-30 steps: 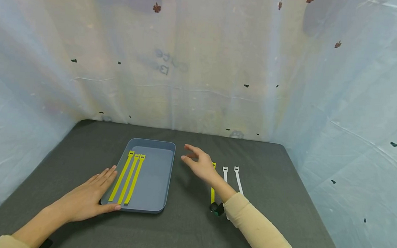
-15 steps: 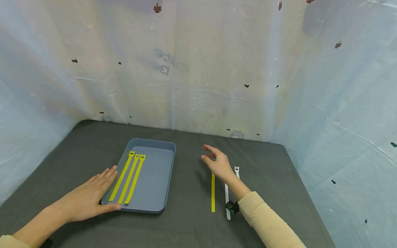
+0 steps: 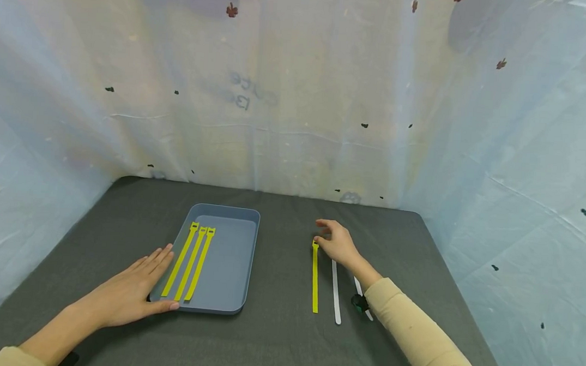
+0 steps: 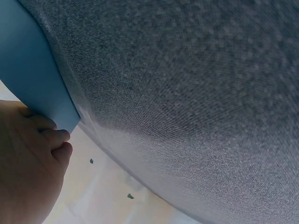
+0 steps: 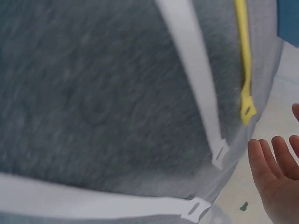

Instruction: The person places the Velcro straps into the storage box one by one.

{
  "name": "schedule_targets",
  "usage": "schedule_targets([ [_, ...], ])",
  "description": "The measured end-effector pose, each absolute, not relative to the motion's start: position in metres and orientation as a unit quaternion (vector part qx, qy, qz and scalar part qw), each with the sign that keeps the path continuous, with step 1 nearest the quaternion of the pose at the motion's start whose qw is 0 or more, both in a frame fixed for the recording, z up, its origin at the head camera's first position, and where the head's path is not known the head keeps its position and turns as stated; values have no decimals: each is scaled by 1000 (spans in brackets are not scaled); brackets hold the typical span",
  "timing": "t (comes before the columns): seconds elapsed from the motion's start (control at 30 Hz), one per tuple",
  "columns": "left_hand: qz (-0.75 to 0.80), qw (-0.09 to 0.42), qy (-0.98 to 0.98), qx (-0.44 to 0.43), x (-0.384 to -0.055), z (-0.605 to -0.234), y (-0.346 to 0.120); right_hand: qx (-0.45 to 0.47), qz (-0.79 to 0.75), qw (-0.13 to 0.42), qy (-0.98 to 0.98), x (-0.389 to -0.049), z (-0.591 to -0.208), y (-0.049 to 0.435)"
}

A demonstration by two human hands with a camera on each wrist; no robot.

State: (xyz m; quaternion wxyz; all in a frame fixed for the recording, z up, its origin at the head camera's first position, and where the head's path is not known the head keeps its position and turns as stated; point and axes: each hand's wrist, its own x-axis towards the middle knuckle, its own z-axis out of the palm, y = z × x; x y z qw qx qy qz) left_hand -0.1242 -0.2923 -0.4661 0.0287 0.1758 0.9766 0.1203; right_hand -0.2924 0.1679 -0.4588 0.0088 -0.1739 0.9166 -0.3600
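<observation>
Three yellow cable ties (image 3: 197, 266) lie side by side in a grey-blue tray (image 3: 227, 273). My left hand (image 3: 128, 293) rests along the tray's near left side, fingers straight; the left wrist view shows its fingertips against the tray wall (image 4: 39, 70). On the cloth to the right are another yellow cable tie (image 3: 315, 285) and two white cable ties (image 3: 336, 297), slotted heads pointing away. My right hand (image 3: 338, 246) hovers at the yellow tie's head, fingers loosely bent and holding nothing. It hides both white heads in the head view; the right wrist view shows the white ties (image 5: 201, 79) fully headed.
A dark grey cloth covers the table (image 3: 276, 335). Pale sheeting (image 3: 301, 96) hangs behind and on both sides, close to the table's far edge. The tray's right rim stands between the loose ties and the ones inside it.
My right hand has moved right, away from the tray, to the heads of the loose ties, uncovering the yellow one. The left hand and the tray have stayed put.
</observation>
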Motion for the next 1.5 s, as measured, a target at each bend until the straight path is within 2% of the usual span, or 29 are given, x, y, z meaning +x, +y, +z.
schedule_targets([
  [0.7,126,36,976,175,-124,-464,-291,-218,-201,35,954,-297,-473,182],
  [1.5,126,36,977,171,-123,-464,-292,-197,-230,-1,953,-295,-474,176],
])
